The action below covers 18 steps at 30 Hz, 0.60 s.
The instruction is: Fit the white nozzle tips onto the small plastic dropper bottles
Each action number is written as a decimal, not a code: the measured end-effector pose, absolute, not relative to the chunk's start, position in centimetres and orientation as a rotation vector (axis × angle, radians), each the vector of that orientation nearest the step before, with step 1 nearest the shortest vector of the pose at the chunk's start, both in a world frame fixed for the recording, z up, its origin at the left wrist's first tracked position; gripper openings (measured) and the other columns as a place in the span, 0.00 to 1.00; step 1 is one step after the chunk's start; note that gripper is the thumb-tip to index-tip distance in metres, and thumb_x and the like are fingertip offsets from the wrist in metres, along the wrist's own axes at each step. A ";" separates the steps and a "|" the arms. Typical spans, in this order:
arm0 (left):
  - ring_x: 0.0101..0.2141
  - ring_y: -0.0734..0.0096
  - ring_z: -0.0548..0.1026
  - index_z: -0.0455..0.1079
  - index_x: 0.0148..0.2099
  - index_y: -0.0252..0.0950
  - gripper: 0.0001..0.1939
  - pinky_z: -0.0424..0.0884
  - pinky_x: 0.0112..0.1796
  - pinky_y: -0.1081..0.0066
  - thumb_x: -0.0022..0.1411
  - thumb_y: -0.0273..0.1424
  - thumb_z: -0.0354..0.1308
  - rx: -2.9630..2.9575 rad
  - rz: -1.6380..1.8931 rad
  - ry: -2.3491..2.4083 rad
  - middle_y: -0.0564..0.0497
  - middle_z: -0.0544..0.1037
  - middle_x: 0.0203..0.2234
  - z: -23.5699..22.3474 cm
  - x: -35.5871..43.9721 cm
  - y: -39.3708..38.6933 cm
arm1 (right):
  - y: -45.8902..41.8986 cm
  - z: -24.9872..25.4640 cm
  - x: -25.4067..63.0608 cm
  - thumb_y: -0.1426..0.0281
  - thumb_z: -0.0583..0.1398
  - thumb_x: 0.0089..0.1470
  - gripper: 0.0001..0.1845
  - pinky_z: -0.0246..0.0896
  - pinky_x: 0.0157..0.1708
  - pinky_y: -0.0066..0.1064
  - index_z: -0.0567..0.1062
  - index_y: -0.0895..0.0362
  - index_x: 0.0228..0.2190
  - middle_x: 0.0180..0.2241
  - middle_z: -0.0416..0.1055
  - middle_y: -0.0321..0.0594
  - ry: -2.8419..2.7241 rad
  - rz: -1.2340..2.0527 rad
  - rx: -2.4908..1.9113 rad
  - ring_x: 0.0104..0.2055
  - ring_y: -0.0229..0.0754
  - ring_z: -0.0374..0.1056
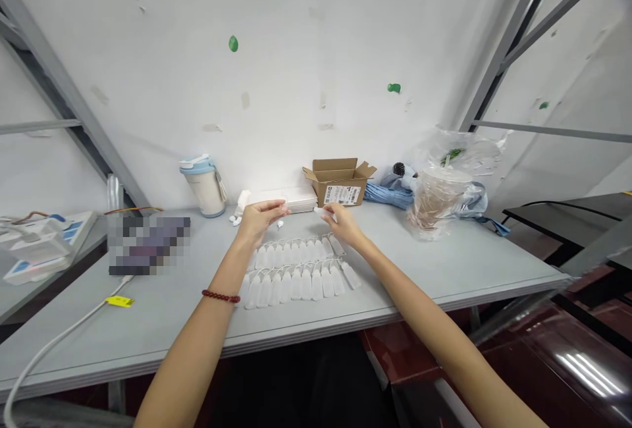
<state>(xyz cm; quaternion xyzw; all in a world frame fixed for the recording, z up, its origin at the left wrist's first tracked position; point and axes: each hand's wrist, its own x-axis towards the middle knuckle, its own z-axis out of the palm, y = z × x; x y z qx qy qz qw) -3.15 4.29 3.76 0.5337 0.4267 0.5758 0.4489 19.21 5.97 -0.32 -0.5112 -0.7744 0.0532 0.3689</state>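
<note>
— What is gripped by the right hand (pixel 342 222)?
— A small whitish piece (pixel 320 211) is pinched between its fingertips, above the table (pixel 415 270) and in front of the open cardboard box (pixel 340 181).

— And the left hand (pixel 257 219)?
— It is raised with the thumb and fingers brought near each other; whether anything is held there cannot be told. A dark red beaded bracelet (pixel 220 296) is worn on that forearm.

— Where are the translucent tags (pixel 316 284)?
— They are laid on the table in two rows, one behind the other, below and between the hands. White loops are seen at their upper ends.

— What else is placed around them?
— A cup with a blue lid (pixel 203 187) is stood upright at the back left. A flat white stack (pixel 302 200) is set beside the box. To the box's right, blue fabric (pixel 388 195) and a plastic-wrapped container (pixel 437 201) are seen.
</note>
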 end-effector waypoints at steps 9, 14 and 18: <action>0.35 0.66 0.79 0.77 0.32 0.30 0.10 0.71 0.47 0.69 0.44 0.28 0.68 1.123 1.326 0.839 0.46 0.80 0.30 3.5 -2.7 2.8 | 2.9 0.2 16.5 0.70 0.56 0.55 0.11 0.65 0.38 0.34 0.68 0.56 0.42 0.41 0.73 0.44 -1.948 0.429 -0.907 0.38 0.41 0.71; 0.34 0.67 0.78 0.77 0.31 0.29 0.10 0.70 0.48 0.68 0.43 0.27 0.69 1.146 1.214 0.776 0.47 0.80 0.29 3.6 -2.3 2.2 | 2.6 0.0 16.2 0.70 0.57 0.54 0.13 0.66 0.41 0.37 0.67 0.56 0.43 0.40 0.73 0.45 -1.946 0.428 -0.885 0.40 0.43 0.70; 0.33 0.67 0.78 0.77 0.31 0.30 0.11 0.69 0.49 0.65 0.42 0.29 0.69 1.186 1.226 0.834 0.48 0.79 0.28 3.3 -2.1 2.1 | 2.5 -0.2 16.1 0.70 0.57 0.54 0.14 0.66 0.41 0.37 0.67 0.56 0.43 0.38 0.73 0.44 -1.950 0.421 -0.878 0.41 0.43 0.70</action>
